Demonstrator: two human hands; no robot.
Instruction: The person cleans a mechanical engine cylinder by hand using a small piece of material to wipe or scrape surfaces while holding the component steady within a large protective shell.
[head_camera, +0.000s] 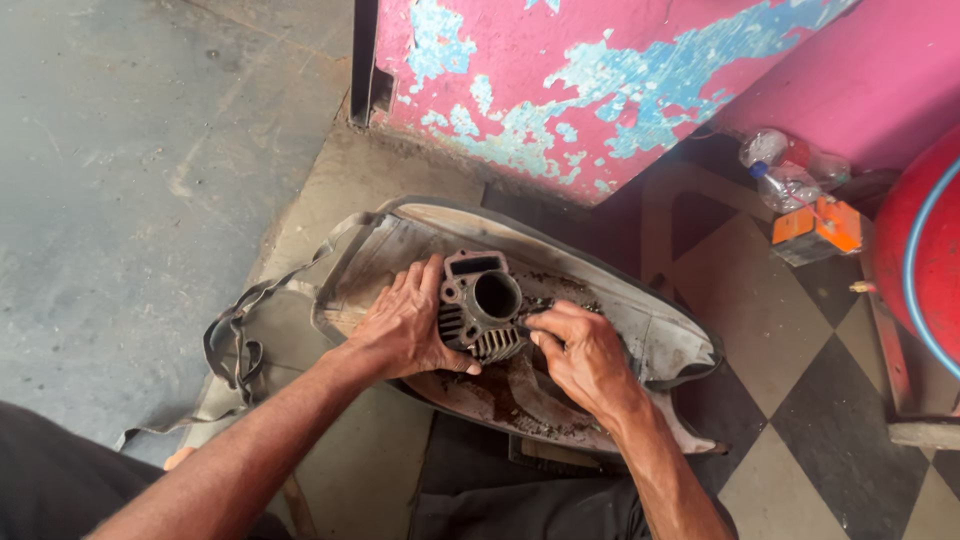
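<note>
Engine cylinder (482, 312), grey and finned, with a round bore facing up, is sitting on a dirty, upturned plastic cover (640, 330) that is lying on the floor and serving as a tray. The left hand (403, 325) is coming in from the lower left with the forearm stretched diagonally; its palm is pressing against the left side of the cylinder, its fingers are curling over the top edge, and its thumb is reaching under the fins, so it is gripping the cylinder firmly. The right hand (583, 352) is entering from the lower right with the wrist bent inward; its fingertips are pinched together at the right edge of the cylinder, beside the bore, and whether they are holding a small tool or only touching the metal cannot be told. Dark grit is lying in the cover around and below the cylinder. A grey strap (232, 345) is trailing from the cover's left end onto the concrete floor (130, 170). Behind the cover, a pink panel with peeling blue patches (560, 80) is standing. To the right, on the checkered tiles (800, 400), clear plastic bottles (785, 175) and an orange box (818, 228) are resting near a red rounded tank (915, 250).
</note>
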